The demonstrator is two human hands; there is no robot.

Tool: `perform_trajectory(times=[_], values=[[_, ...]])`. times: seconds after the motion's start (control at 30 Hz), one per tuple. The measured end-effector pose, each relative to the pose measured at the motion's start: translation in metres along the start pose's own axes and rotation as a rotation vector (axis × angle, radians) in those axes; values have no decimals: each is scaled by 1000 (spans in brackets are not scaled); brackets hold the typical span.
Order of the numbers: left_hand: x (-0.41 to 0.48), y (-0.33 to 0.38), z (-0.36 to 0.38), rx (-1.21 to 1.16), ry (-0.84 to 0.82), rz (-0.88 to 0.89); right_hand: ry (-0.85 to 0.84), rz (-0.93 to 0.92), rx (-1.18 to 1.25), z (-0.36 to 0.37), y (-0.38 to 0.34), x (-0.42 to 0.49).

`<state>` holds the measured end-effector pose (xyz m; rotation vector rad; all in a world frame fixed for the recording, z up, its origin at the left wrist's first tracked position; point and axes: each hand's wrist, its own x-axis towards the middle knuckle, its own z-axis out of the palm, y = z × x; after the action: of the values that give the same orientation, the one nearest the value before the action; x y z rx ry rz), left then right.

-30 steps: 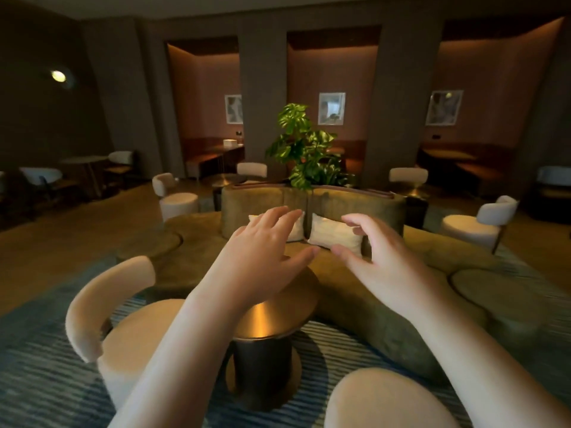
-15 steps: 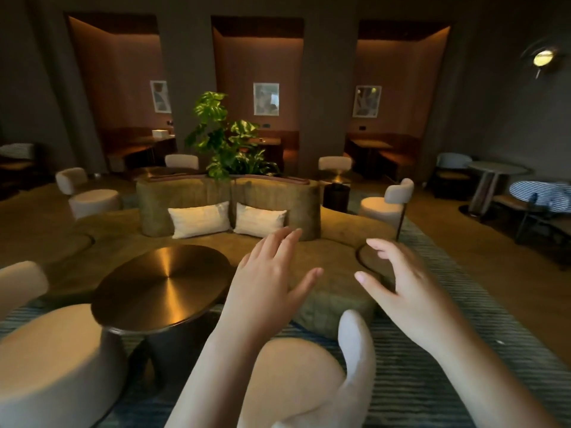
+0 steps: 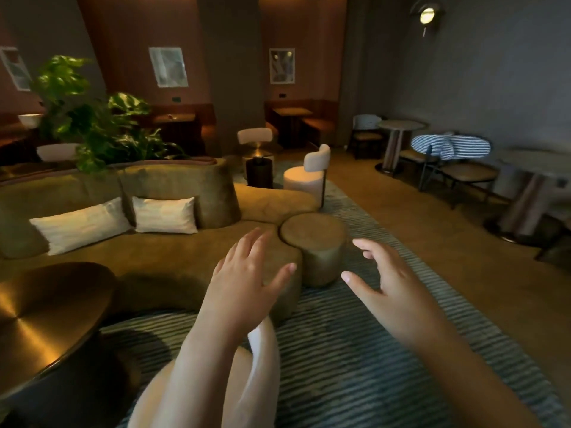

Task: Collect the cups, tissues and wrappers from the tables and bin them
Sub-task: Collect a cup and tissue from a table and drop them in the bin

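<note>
Head view: both hands hang in the air in front of the body and hold nothing, which fits someone walking through the lounge looking for litter rather than picking any up. The left hand (image 3: pixel 244 279) is palm down, fingers straight and loosely spread, thumb out to the side, over the edge of the olive sofa (image 3: pixel 154 251). The right hand (image 3: pixel 392 282) is also palm down above the striped rug (image 3: pixel 355 350), thumb stretched towards the left hand, fingers loosely bent and apart, touching nothing. Both forearms reach forward from the bottom edge, the left one crossing over the curved back of a cream chair (image 3: pixel 262 350). No cups, tissues or wrappers show on the round brass table (image 3: pixel 46 310) at lower left, nor on the pale marble table (image 3: pixel 537 168) at right. A small thing lies on the far booth table (image 3: pixel 171 116), too small to tell what it is. No bin is in view. My judgement: the search is on, with the collecting not yet begun here
</note>
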<state>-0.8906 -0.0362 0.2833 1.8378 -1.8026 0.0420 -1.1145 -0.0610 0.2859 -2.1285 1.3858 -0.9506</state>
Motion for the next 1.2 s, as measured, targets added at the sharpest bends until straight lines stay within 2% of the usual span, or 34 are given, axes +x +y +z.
perform_trajectory(times=[0.3,0.57,0.8,1.0,1.2], values=[[200,103,135,-105,-79,80,57,79,-41,-91,157,167],[346,223,247,-119,-138,291,229,75,-166,-185,297,254],[475,324,364,-76,-154,358,290,115,-199,-265,454,350],[594,413,438,-61,-129,341,295,78,-181,-340,573,459],[692,428,502,-32,-121,290,254,26,-97,-361,653,570]])
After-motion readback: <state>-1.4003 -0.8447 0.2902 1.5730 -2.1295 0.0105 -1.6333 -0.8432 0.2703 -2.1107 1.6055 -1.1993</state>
